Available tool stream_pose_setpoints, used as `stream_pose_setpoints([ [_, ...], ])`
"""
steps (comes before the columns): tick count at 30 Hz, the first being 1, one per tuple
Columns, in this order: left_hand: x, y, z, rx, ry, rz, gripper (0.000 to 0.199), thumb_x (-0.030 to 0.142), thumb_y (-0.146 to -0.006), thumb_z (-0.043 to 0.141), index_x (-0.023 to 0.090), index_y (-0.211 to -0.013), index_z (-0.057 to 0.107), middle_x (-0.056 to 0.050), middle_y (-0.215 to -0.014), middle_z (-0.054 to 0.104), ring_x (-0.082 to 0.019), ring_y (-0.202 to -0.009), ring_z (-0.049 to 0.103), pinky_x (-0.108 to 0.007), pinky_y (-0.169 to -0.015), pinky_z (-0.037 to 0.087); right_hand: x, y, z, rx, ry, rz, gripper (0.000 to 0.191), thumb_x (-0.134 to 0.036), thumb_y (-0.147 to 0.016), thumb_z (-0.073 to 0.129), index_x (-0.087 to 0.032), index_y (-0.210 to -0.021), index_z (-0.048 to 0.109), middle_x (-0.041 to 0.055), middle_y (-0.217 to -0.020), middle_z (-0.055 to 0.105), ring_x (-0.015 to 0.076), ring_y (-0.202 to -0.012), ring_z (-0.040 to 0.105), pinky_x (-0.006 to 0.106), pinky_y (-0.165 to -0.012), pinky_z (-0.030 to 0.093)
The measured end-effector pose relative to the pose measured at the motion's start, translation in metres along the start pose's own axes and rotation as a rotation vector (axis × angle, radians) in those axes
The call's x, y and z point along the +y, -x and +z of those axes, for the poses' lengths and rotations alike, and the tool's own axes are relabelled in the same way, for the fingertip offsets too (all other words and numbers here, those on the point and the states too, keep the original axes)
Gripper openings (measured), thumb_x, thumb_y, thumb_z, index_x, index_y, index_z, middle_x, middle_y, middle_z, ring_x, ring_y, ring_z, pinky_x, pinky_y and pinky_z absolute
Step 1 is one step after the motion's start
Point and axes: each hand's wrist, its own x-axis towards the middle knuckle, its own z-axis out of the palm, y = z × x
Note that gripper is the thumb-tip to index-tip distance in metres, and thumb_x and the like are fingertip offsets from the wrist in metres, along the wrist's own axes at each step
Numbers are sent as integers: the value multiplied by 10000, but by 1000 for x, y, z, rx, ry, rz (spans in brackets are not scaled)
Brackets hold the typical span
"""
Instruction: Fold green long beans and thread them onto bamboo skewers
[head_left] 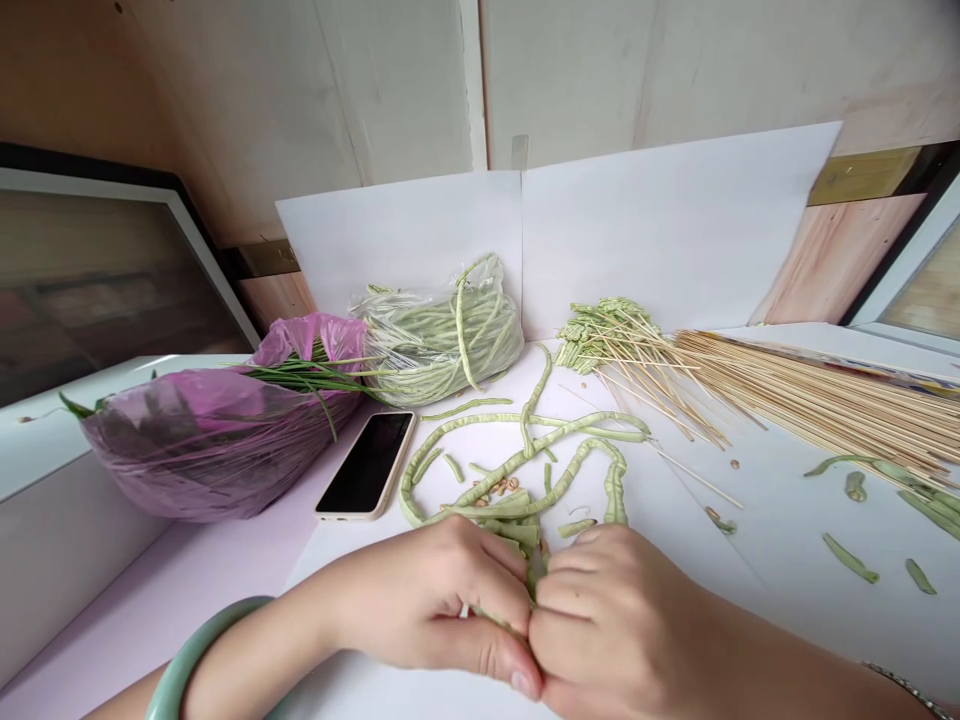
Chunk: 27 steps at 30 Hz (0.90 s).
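My left hand (450,605) and my right hand (619,620) meet at the lower middle of the head view, fingers bent and touching. A green bean shows between the left thumb and forefinger; the right hand's fingers are curled and what they hold is mostly hidden. Just beyond the hands lie long green beans (450,425), looped on the white surface. Short bean pieces (517,510) are piled partly behind my fingers, with small brown seeds (512,484) beside them. A green bangle (196,655) is on my left wrist.
A phone (366,465) lies left of the beans. Behind it stand a purple bag of greens (217,440) and a clear bag of beans (442,340). Skewered beans (607,325) and bare wooden sticks (810,395) lie at the back right. Loose bean pieces (850,558) are scattered right.
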Motion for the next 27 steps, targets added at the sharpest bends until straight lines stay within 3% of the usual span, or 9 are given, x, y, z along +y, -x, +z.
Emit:
stream_pose_setpoints([
  [4, 1, -1, 2, -137, 185, 15, 457, 541, -930, 363, 207, -621, 406, -44, -622, 487, -158, -590, 498, -267, -565, 422, -11, 5, 6, -55, -8, -35, 375, -118, -906, 388, -188, -540, 425, -43, -480, 446, 113, -444, 322, 312, -449, 170],
  [8, -5, 0, 8, -188, 265, 52, 486, 571, -929, 283, 210, -618, 383, -53, -593, 461, -152, -526, 449, -264, -477, 391, -15, 13, 13, -203, -77, 20, 247, -129, -813, 535, -198, -593, 447, -64, -505, 473, 102, -452, 344, 308, -461, 189],
  [10, -7, -1, 6, -213, 340, 33, 468, 556, -909, 381, 212, -592, 370, -36, -564, 434, -138, -486, 410, -263, -436, 357, -14, 16, 13, -273, -99, 59, 259, -137, -771, 603, -197, -586, 432, -70, -514, 475, 94, -457, 355, 307, -468, 204],
  [12, -5, -2, -2, -325, 452, 2, 464, 489, -860, 546, 212, -542, 351, -5, -512, 379, -121, -439, 367, -267, -410, 320, -12, 17, 10, -236, -113, 7, 333, -138, -766, 615, -188, -545, 370, -77, -480, 417, 84, -434, 314, 303, -463, 192],
  [14, -3, -3, -12, -536, 560, -27, 456, 392, -808, 659, 207, -505, 373, 18, -472, 337, -110, -408, 347, -270, -408, 311, -8, 17, 4, -158, -107, -55, 373, -139, -831, 555, -181, -531, 337, -74, -468, 374, 82, -428, 292, 295, -470, 187],
  [19, -9, 4, -18, -142, 485, -130, 453, 390, -823, 624, 195, -497, 378, 27, -473, 332, -108, -447, 322, -290, -458, 268, 5, 8, -15, 21, 38, 72, 403, -218, -960, 424, -192, -558, 405, -53, -489, 408, 105, -462, 339, 292, -495, 220],
  [23, -23, 5, -7, 229, 122, -116, 232, 306, -812, 607, 168, -652, 510, -5, -626, 499, -129, -598, 434, -265, -574, 354, 18, 8, -17, -4, 55, 251, 329, -276, -931, 502, -193, -614, 469, -47, -535, 453, 108, -484, 398, 270, -473, 263],
  [25, -25, 3, -3, 293, -103, -146, 82, 231, -814, 588, 155, -796, 564, -37, -768, 578, -150, -710, 501, -262, -666, 401, 21, 10, -15, -72, -1, 361, 190, -235, -884, 535, -185, -701, 533, -33, -598, 493, 119, -530, 459, 254, -492, 321],
  [27, -24, 1, -2, 278, -283, -206, 119, 196, -812, 571, 159, -925, 580, -50, -867, 592, -167, -786, 533, -264, -712, 422, 21, 11, -14, -156, -52, 465, 124, -110, -808, 514, -186, -856, 600, -9, -699, 527, 139, -601, 518, 254, -542, 393],
])
